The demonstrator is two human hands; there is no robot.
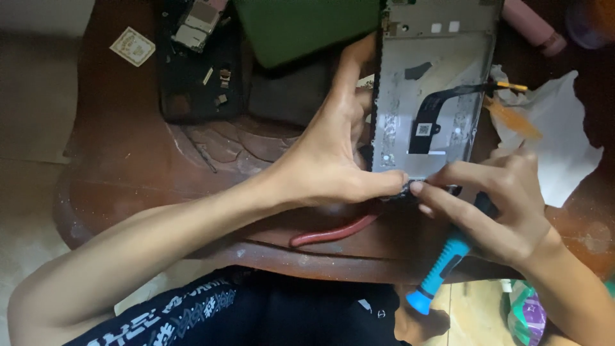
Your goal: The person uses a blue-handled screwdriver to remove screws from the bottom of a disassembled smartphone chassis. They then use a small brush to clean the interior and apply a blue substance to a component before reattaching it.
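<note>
My left hand (333, 154) grips the left and bottom edge of an opened phone frame (442, 51), a silver metal chassis with a black flex cable (435, 112) across it, held upright over the wooden table (128, 166). My right hand (506, 205) holds a blue-and-black-handled tool (445, 266) in the palm while its fingertips pinch a small dark part at the frame's bottom edge, touching my left thumb.
A black tray (198, 70) with small phone parts lies at the back left, a green case (301, 25) beside it. Red-handled pliers (333, 232) lie under my hands. White crumpled paper (557, 141) sits at the right, a pink cylinder (535, 25) behind it.
</note>
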